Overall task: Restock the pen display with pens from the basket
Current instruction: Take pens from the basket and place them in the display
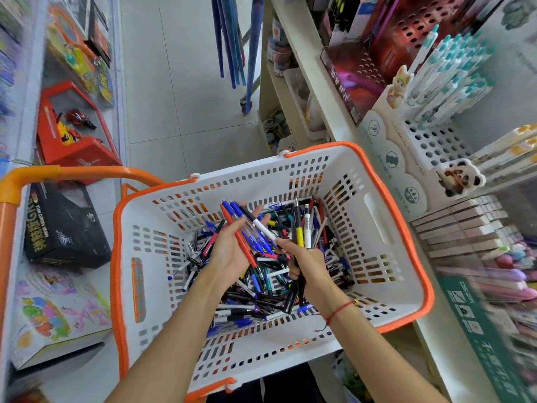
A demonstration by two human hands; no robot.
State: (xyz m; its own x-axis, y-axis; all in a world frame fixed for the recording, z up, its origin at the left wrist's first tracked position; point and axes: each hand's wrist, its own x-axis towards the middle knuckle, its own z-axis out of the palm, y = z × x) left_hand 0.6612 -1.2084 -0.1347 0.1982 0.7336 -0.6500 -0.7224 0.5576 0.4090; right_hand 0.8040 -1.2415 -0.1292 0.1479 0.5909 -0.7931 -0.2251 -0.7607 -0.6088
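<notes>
Head view: hands hide pens beneath; shelves blurred.

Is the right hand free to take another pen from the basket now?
Probably not easily: the right hand already grips a bundle of pens, though the loose pens in the basket lie uncovered just below it.

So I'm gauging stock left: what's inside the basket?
The basket holds a loose heap of mixed pens. Both hands hold bunches over it, the left hand and the right hand, hiding the pens beneath. The floor is mostly covered.
</notes>
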